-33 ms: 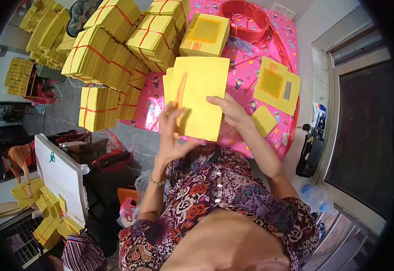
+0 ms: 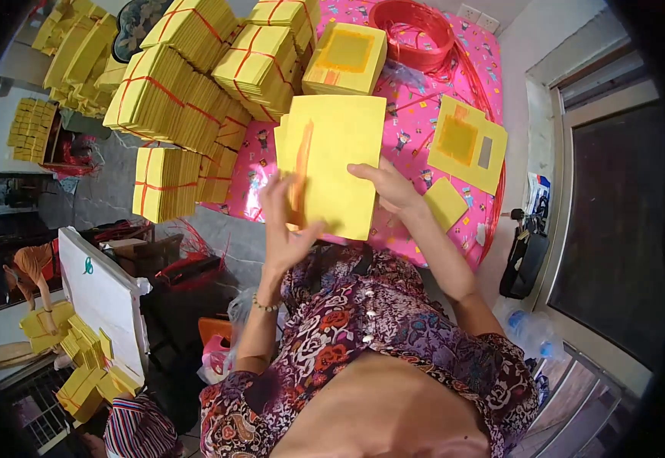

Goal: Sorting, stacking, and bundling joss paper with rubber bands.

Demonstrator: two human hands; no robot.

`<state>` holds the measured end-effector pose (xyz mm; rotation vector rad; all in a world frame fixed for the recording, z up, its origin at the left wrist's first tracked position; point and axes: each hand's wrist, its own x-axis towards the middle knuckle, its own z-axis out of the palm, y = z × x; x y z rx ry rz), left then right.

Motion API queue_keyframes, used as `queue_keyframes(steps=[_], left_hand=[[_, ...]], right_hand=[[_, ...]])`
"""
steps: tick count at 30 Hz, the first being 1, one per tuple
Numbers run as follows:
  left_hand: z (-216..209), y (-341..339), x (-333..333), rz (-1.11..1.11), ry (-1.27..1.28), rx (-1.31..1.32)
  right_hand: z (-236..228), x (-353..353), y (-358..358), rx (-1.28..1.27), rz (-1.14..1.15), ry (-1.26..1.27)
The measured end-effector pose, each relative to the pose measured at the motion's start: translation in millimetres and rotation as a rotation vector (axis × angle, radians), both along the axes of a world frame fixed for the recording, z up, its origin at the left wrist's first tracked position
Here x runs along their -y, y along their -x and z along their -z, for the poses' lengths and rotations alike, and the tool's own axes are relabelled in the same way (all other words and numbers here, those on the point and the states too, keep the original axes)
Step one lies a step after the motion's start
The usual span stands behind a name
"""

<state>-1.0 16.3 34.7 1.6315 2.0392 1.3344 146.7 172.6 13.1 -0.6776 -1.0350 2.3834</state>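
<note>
A yellow paper stack (image 2: 340,153) with an orange-red streak down its left part is held up over the pink table. My right hand (image 2: 393,187) grips its right edge, thumb on top and fingers underneath. At the lower left edge, my left hand (image 2: 286,221) has its fingers and thumb apart, slightly blurred; whether its fingertips touch the paper is hard to make out. More yellow paper juts out behind the stack on the left. Beyond it sits a yellow block (image 2: 345,57) with an orange square on top.
Bundles of yellow paper (image 2: 164,95) tied with red string rise at the table's left. A red coil (image 2: 412,38) lies at the back. Loose yellow pieces (image 2: 466,145) rest on the pink tablecloth (image 2: 405,137) at right. Another person (image 2: 35,267) handles yellow paper at far left.
My left hand's thumb has moved slightly left and up, away from the stack's lower edge. My right hand and the stack stay nearly still.
</note>
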Motion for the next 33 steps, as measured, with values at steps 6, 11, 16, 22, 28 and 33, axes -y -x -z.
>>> queue_keyframes(steps=[6, 11, 16, 22, 28, 33], left_hand=[[10.5, 20.2, -27.9, -0.030, 0.032, 0.973], [25.3, 7.5, -33.4, 0.001, -0.099, 0.616], [13.1, -19.4, -36.3, -0.011, 0.048, 0.554], [14.8, -23.6, -41.1, -0.090, 0.035, 0.555], [19.1, -17.9, -43.3, -0.107, 0.025, 0.739], [17.0, -15.6, -41.2, -0.107, 0.097, 0.794]], right_hand=[[0.2, 10.3, -7.1, 0.117, -0.237, -0.305], [4.8, 23.1, 1.1, 0.411, 0.069, -0.904], [-12.4, 47.3, 8.3, 0.540, 0.124, -1.141], [-14.9, 51.2, 6.1, 0.546, 0.133, -1.157], [-13.0, 46.7, -0.6, 0.398, 0.114, -1.033], [-6.8, 46.3, -1.8, 0.341, 0.115, -0.998]])
